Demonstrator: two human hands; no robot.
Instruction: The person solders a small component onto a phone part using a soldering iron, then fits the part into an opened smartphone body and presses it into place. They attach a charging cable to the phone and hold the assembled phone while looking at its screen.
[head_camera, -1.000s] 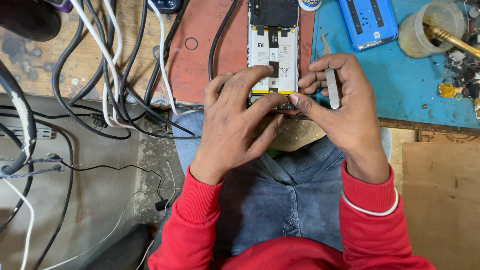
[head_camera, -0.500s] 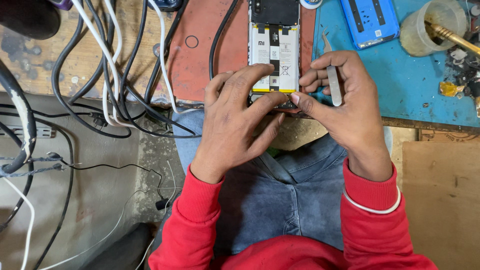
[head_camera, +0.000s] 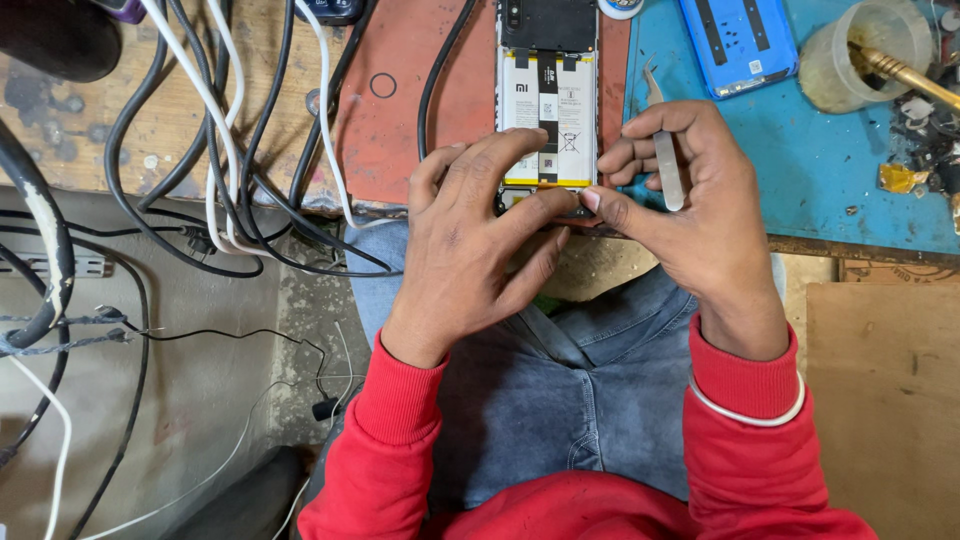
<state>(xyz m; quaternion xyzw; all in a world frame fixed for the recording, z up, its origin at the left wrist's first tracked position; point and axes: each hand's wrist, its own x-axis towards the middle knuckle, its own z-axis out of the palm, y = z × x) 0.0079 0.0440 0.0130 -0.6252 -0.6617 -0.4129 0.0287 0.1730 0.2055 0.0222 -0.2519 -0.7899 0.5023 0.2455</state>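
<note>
At the near edge of the bench, the bottom end of an opened phone (head_camera: 548, 100) was pinched between the fingertips of both hands. The left hand (head_camera: 480, 240) was laid over the phone's lower left corner, its index finger and thumb closed on the bottom edge. The right hand (head_camera: 690, 215) met it from the other side, thumb pressed to the same edge, while a pair of metal tweezers (head_camera: 665, 150) was held upright between its curled fingers. Whether any small part was gripped at the fingertips could not be told.

Just beyond the grip, the phone's white battery was exposed, and the phone was lying on a red mat (head_camera: 420, 110). To the right of the grip a blue mat (head_camera: 830, 170) was spread, with a blue phone case (head_camera: 738, 42) and a plastic cup (head_camera: 860, 60) on it. To the left, black and white cables (head_camera: 230, 150) were tangled over the wooden bench top. Below the hands, blue jeans and red sleeves were seen.
</note>
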